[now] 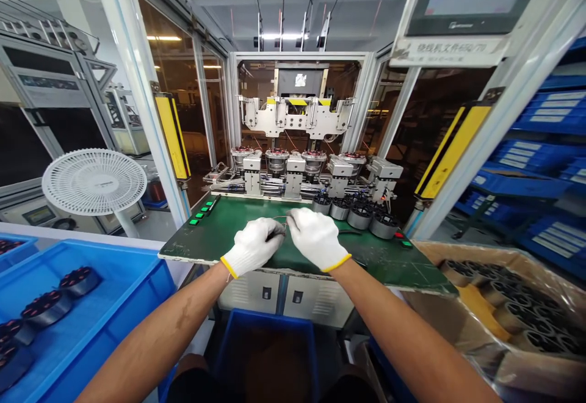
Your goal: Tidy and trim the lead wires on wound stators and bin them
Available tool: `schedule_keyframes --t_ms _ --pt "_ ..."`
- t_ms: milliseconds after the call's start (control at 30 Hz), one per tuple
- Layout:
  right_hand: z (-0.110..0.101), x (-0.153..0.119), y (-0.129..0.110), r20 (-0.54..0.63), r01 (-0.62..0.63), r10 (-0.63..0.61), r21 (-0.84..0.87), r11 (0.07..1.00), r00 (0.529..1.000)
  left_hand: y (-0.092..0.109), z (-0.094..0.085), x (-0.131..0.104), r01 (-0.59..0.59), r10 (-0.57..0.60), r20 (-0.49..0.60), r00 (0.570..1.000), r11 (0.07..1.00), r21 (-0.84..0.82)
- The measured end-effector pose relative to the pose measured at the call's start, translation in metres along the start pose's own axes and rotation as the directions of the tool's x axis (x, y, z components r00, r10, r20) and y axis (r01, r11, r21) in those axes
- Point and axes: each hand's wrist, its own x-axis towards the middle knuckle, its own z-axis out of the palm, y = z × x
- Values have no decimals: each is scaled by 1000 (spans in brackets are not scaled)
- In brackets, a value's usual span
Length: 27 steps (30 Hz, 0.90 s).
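Both of my hands wear white knit gloves with yellow cuffs and meet above the green worktop (215,238). My left hand (257,241) is closed, thumb and fingertips pinched on a thin wire (278,217). Close beside it, my right hand (315,237) pinches at the same thin wire, which loops up between the fingertips. The wire's ends are hidden by the gloves. Right of my right hand, several black and grey motor stators (361,214) stand on the worktop. Behind, a winding machine (295,116) carries a row of stators with reddish windings (277,160).
At left a blue bin (137,268) holds wound stators, near a white fan (94,182). A cardboard box (517,360) of stators sits at right. Yellow light curtains (451,152) flank the machine. Green buttons (198,215) lie on the worktop's left. Under it is another blue bin (265,317).
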Motion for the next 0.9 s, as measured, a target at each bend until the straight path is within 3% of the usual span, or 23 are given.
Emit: schedule_keyframes --t_ms 133,267,367,433,500,600,700,767,833,867,900 --pt "20 -7 -2 162 -69 54 93 993 985 0 2 0 2 -2 -15 1000 999 -37" --pt "9 -30 -14 253 42 -119 292 956 960 -3 6 3 -10 9 -23 1000 999 -43" --pt "-11 -26 -14 137 118 -198 443 889 971 -5 4 3 -34 34 -5 999 997 -67" --pt "-16 -13 -8 8 94 -106 399 912 994 -4 2 2 -40 40 -4 999 996 -75" --pt "-11 -1 -2 -40 -29 44 305 952 998 -3 1 1 -33 32 -10 999 997 -73" --pt "6 4 0 164 -204 163 278 939 973 -1 2 0 -5 3 -22 1000 996 -84" --pt "11 -12 -3 405 -223 46 402 888 913 -3 6 0 0 -4 -47 999 996 -86" --pt "5 -24 0 502 -308 -78 637 706 861 -4 8 0 -21 16 -65 998 997 -75" --pt "-3 -31 7 497 -457 -101 848 268 862 -4 11 -1 -40 35 -90 995 998 -50" --pt "-5 -31 12 480 -479 -54 877 33 875 -4 12 -1 -42 38 -100 994 998 -35" --pt "-7 -31 16 469 -463 16 875 -139 883 -3 13 -1 -38 35 -108 994 999 -18"
